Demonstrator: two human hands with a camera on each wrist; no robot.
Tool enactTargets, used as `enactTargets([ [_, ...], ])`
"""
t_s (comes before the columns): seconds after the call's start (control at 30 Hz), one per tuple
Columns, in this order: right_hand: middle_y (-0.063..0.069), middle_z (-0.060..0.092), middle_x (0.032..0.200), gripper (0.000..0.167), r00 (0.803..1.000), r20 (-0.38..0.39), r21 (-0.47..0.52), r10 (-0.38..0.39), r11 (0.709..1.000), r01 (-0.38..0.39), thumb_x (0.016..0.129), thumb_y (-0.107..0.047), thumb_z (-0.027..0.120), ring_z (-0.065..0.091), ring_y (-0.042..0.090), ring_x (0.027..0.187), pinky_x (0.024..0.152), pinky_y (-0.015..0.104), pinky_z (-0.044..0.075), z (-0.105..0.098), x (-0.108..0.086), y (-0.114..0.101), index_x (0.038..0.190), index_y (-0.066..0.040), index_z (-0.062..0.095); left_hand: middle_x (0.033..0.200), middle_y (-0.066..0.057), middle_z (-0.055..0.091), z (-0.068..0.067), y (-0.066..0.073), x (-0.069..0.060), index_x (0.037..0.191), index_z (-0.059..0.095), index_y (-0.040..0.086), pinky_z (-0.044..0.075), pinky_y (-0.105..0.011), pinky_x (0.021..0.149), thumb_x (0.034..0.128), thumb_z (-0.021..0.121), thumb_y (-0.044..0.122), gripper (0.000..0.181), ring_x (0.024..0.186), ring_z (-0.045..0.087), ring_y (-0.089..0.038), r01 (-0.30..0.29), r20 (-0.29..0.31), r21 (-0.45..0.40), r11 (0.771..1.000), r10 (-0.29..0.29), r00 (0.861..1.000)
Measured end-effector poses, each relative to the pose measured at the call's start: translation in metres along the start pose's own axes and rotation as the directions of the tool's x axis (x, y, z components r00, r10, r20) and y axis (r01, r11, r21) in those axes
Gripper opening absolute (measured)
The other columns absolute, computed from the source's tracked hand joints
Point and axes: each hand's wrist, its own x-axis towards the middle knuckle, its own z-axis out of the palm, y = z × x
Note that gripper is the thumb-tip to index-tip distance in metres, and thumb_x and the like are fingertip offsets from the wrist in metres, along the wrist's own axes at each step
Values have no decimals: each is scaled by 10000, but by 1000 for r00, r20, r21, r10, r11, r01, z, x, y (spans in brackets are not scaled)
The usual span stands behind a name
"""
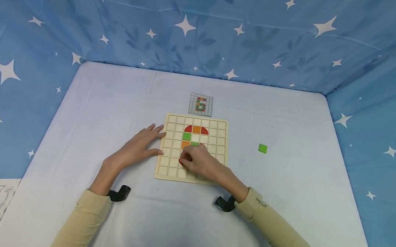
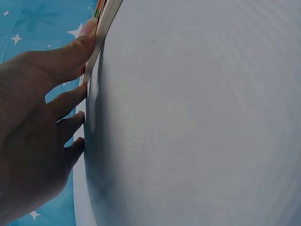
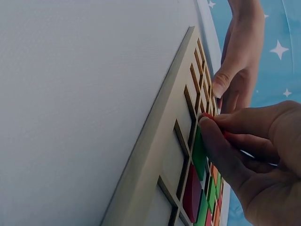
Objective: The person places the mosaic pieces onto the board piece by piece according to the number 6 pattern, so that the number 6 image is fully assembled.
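Note:
A square wooden grid board lies on the table with red, orange and green tiles set in some cells. My right hand is over its lower middle and pinches a small red tile between thumb and fingertips. In the right wrist view, a green tile and a dark red rounded tile sit in cells close by. Fairly straight, the fingers of my left hand touch the board's left edge, the thumb at its rim. My right hand hides part of the pattern.
Behind the board lies a small gridded card printed with a coloured figure like a 6. One loose green tile is on the white table to the right. Blue star-patterned cloth hangs around the back and sides.

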Motion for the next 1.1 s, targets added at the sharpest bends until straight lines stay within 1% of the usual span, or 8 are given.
enactTargets([
  [0.07, -36, 691, 746, 110, 1000, -10, -10, 18, 1000, -19, 958, -92, 715, 597, 50, 675, 880, 384, 552, 1, 0, -1, 850, -95, 734, 1721, -34, 225, 0, 0, 0, 1561, 452, 117, 86, -520, 1314, 954, 746, 350, 713, 1614, 83, -291, 0, -1, -2, 1000, 0, 1000],
  [0.23, -36, 666, 722, 148, 999, -21, 8, 47, 999, -47, 956, -84, 716, 572, 51, 641, 797, 403, 590, 2, 0, -2, 808, -94, 714, 1722, -30, 222, 1, -1, -1, 1561, 452, 118, 83, -515, 1315, 953, 747, 354, 715, 1615, 80, -287, -1, -2, -6, 1000, 1, 1000],
  [0.3, -37, 663, 716, 156, 999, -21, 14, 49, 999, -48, 952, -76, 716, 573, 53, 639, 832, 431, 599, 2, 0, -2, 798, -96, 710, 1722, -31, 222, 1, -1, 0, 1561, 451, 116, 81, -510, 1316, 954, 746, 354, 716, 1615, 80, -286, -3, -3, -5, 1000, 3, 1000],
  [0.47, -48, 662, 714, 160, 999, -18, -2, 44, 999, -44, 940, -70, 726, 585, 62, 667, 1042, 548, 487, 2, 1, -2, 785, -109, 712, 1721, -33, 225, 1, -2, 1, 1560, 452, 113, 81, -507, 1317, 953, 747, 353, 716, 1614, 83, -287, -9, -5, -1, 1000, 9, 1000],
  [0.6, -41, 665, 733, 153, 999, -25, -18, 40, 999, -40, 940, -73, 732, 587, 65, 684, 932, 427, 533, 2, 1, -2, 791, -106, 722, 1720, -38, 227, 1, -2, 1, 1558, 455, 111, 85, -510, 1316, 953, 747, 357, 715, 1614, 85, -292, -10, -4, 1, 1000, 10, 1000],
  [0.7, -29, 660, 746, 151, 999, -34, -13, 34, 999, -35, 945, -74, 732, 577, 67, 684, 772, 318, 557, 2, 0, -2, 796, -99, 722, 1719, -48, 230, 0, -2, 1, 1555, 457, 104, 86, -516, 1315, 952, 748, 352, 714, 1613, 87, -300, -14, -3, 1, 1000, 14, 1000],
  [0.87, -20, 657, 766, 122, 999, -37, 3, 25, 1000, -24, 940, -67, 736, 567, 80, 691, 636, 209, 514, 1, -4, 0, 821, -90, 723, 1718, -52, 234, 0, -1, 1, 1553, 460, 100, 87, -515, 1315, 953, 747, 353, 711, 1612, 90, -303, -15, -1, 5, 1000, 15, 1000],
  [1.1, -45, 644, 821, 73, 1000, -24, -50, -1, 999, 0, 944, -137, 752, 556, 84, 743, 766, 296, 504, 0, -10, 2, 882, -124, 716, 1716, -66, 236, 1, 0, 0, 1552, 460, 95, 87, -526, 1313, 949, 751, 350, 716, 1610, 92, -318, -14, -10, 7, 1000, 14, 1000],
])
